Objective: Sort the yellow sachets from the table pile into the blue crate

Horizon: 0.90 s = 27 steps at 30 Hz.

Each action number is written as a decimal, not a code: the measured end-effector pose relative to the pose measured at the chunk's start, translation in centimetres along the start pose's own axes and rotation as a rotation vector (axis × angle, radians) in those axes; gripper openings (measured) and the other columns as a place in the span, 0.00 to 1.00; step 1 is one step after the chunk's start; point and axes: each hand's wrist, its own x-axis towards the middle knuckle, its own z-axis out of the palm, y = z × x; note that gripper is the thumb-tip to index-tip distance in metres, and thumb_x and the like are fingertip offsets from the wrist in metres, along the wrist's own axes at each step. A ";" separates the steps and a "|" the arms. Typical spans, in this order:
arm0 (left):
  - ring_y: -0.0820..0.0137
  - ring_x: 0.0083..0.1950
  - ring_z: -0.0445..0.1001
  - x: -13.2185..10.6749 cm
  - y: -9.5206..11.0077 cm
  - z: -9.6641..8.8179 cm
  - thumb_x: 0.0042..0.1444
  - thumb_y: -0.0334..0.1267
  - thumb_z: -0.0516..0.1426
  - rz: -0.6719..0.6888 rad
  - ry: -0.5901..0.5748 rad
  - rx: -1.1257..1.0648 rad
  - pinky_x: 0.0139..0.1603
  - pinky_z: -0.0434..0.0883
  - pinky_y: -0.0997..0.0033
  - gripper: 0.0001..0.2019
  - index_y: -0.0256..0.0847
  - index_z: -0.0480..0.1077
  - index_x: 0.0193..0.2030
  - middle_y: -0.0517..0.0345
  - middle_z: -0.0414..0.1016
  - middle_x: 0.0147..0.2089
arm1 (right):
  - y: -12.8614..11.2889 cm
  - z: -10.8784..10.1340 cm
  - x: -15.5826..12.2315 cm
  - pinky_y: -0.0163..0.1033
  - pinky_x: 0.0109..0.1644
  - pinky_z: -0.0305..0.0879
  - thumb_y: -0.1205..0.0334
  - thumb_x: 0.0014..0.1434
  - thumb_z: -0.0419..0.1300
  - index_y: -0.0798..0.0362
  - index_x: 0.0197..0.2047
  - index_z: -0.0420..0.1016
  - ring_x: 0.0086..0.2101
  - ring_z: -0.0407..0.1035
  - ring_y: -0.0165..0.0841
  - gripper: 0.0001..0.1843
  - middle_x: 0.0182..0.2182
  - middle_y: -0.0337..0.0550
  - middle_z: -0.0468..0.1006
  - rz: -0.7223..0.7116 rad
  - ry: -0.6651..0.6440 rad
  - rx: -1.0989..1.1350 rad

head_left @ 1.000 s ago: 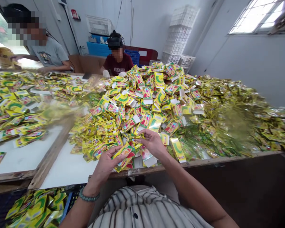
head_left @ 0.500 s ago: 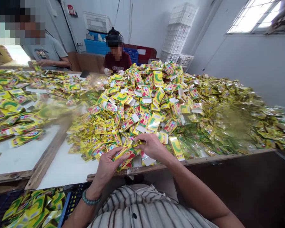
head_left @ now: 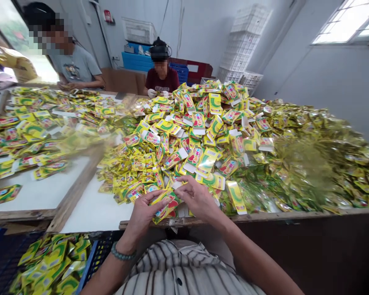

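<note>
My left hand is wrapped round a small yellow and green carton with red fruit pictures, held just above the front edge of the table. At the carton's end, the fingers of my right hand pinch by its raised white flap. Whatever lies inside the carton is hidden. Right beyond my hands rises a heap of similar cartons, several with white end flaps standing out. Small shiny yellow sachets lie to the left of this heap.
More shiny sachets spread over the right side. A wooden strip divides the table; flat cartons lie beyond it. A blue crate holding yellow packs stands below left. Two people work across the table.
The white flap at the carton's end now shows between my right fingers, where a yellow piece was before. The view has swung slightly left. The left co-worker's hands have lowered.
</note>
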 end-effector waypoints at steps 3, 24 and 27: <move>0.63 0.42 0.79 -0.8 -0.6 0.1 0.39 0.41 0.70 0.017 -0.024 -0.014 0.45 0.74 0.67 0.19 0.39 0.79 0.40 0.53 0.82 0.43 | 0.3 1.0 -0.6 0.31 0.26 0.57 0.63 0.60 0.55 0.50 0.55 0.60 0.22 0.62 0.27 0.19 0.23 0.31 0.71 0.020 -0.101 -0.024; 0.64 0.37 0.78 0.1 2.8 -6.9 0.35 0.44 0.71 0.139 0.222 0.093 0.41 0.75 0.66 0.22 0.36 0.79 0.40 0.52 0.82 0.39 | -3.0 6.3 5.7 0.35 0.35 0.61 0.66 0.58 0.56 0.51 0.57 0.59 0.30 0.71 0.33 0.24 0.32 0.38 0.79 -0.120 -0.150 -0.235; 0.61 0.39 0.78 0.8 4.6 -9.2 0.35 0.45 0.71 0.158 0.299 0.163 0.43 0.76 0.61 0.26 0.35 0.78 0.42 0.49 0.81 0.40 | -2.7 6.7 7.2 0.34 0.35 0.61 0.65 0.61 0.53 0.50 0.55 0.60 0.30 0.71 0.30 0.19 0.33 0.36 0.80 -0.096 -0.141 -0.117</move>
